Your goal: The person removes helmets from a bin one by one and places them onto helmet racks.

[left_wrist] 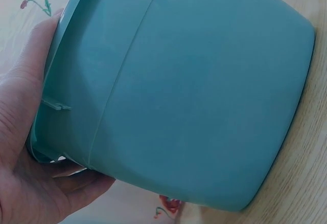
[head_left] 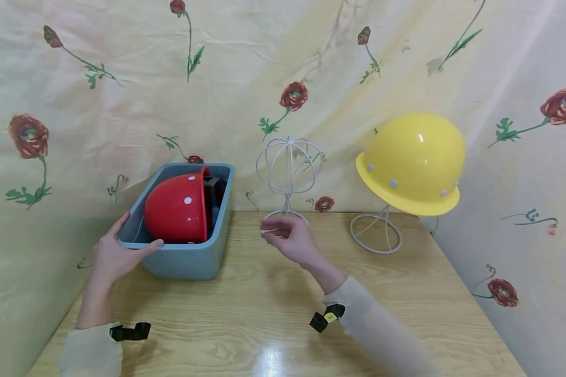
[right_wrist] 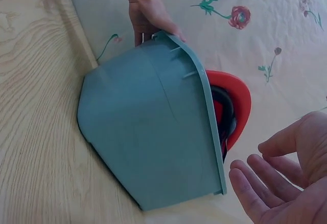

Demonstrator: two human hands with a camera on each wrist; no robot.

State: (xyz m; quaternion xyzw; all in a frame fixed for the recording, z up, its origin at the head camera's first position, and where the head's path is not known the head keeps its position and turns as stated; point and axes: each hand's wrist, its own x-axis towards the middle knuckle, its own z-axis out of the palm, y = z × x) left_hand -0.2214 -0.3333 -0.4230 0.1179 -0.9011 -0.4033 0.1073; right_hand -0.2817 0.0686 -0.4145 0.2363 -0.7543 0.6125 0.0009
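A red hard hat (head_left: pixel 176 209) lies on its side in a blue-grey plastic bin (head_left: pixel 184 264), its brim toward the bin's right wall and its dark inner straps showing. My left hand (head_left: pixel 118 254) grips the bin's near left corner, thumb over the front rim and fingers along the outer left side. In the left wrist view the bin's wall (left_wrist: pixel 194 91) fills most of the frame. My right hand (head_left: pixel 290 241) hovers to the right of the bin, fingers loosely bent and nothing between them. Behind it stands a bare white wire hat stand (head_left: pixel 290 178).
A yellow hard hat (head_left: pixel 415 162) sits tilted on a second wire stand (head_left: pixel 374 251) at the right back of the wooden table (head_left: pixel 226 330). Flower-print cloth (head_left: pixel 245 63) hangs behind and along both sides. Each wrist wears a black strap with a small device.
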